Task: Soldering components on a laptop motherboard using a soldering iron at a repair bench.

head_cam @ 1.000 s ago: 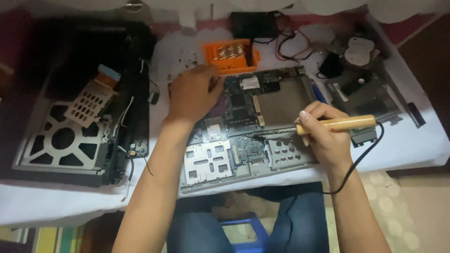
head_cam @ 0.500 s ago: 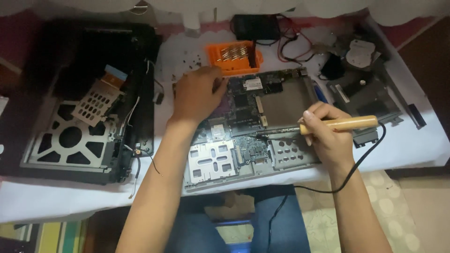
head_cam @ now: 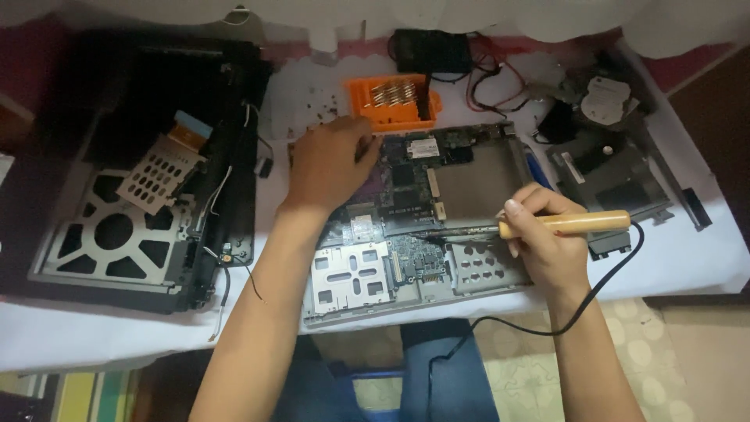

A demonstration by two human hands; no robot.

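Wooden-handled soldering iron (head_cam: 547, 225) sits gripped in the right hand (head_cam: 551, 242) (tip over laptop board (head_cam: 406, 195)).

The soldering iron (head_cam: 547, 225) has a smooth, pale wooden handle, a dark metal shaft and a matt black rubbery cord. The open laptop base (head_cam: 414, 234) shows dull grey stamped metal plates and a glossy dark circuit board. The small tray (head_cam: 391, 101) is bright orange plastic. White cloth covers the table (head_cam: 687, 250).
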